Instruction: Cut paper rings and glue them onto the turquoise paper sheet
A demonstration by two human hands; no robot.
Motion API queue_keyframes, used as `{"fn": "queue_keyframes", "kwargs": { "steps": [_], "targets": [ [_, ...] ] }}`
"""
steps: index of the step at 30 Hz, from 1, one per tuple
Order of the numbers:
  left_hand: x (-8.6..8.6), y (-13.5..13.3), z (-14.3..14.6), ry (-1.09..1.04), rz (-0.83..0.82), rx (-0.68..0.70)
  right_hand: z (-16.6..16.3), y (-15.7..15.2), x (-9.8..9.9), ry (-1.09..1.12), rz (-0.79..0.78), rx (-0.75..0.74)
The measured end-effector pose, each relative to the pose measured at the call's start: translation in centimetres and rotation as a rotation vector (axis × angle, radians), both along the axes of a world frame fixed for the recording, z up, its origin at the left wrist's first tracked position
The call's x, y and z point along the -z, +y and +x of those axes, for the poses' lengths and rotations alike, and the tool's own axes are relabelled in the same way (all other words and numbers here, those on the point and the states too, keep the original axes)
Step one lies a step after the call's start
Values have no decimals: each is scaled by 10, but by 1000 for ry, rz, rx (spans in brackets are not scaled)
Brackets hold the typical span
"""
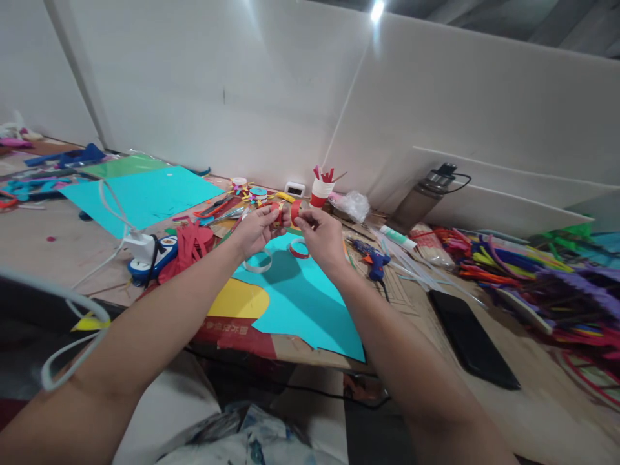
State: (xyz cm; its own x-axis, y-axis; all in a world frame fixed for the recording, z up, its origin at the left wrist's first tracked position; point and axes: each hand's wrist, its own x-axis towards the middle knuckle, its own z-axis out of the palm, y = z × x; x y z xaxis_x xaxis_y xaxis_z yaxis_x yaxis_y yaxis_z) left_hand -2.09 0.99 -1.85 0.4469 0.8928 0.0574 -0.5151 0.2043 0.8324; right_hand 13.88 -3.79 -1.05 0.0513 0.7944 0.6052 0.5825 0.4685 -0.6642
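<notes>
My left hand [256,230] pinches a small curled red paper piece [278,214] with some yellow on it, its fingers closed. Just to its right, my right hand [321,235] is closed on a red paper strip [295,212], thumb and forefinger at its edge. The two pieces are close together; whether they are joined I cannot tell. Below the hands, a white paper ring [258,269] and a red-and-white ring [299,254] rest on a turquoise sheet [310,303]. A yellow sheet [245,298] lies left of it.
A blue glue gun [376,261], a black phone [472,337] and a dark bottle [420,199] are to the right. A paper cup [320,192] of red sticks stands behind my hands. At left are a power strip [152,257] with looping cables and another turquoise sheet [145,194].
</notes>
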Motion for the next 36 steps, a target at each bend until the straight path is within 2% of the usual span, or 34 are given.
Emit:
{"fn": "queue_keyframes", "kwargs": {
  "steps": [4, 9, 13, 15, 22, 26, 30, 33, 36],
  "targets": [
    [0, 1, -3, 6, 35, 42, 4, 3, 2, 118, -34, -24],
    [-4, -4, -1, -10, 42, 19, 10, 10, 8, 216, -90, 74],
    [-5, -7, 0, 10, 124, 43, 14, 16, 13, 413, -211, 43],
    [-4, -8, 0, 28, 159, 69, 15, 18, 15, 430, -219, 25],
    [-1, -10, 1, 79, 198, 173, 16, 19, 17, 224, -198, 41],
    [0, -9, 2, 177, 195, 45, 16, 13, 13, 100, -176, 134],
    [3, -9, 4, 276, 208, -97, 17, 6, 9, -197, -95, 262],
    [3, -11, 8, 318, 209, -141, 18, 5, 9, -362, -73, 291],
    [3, -12, 10, 333, 211, -145, 19, 7, 11, -376, -51, 307]
  ]
}}
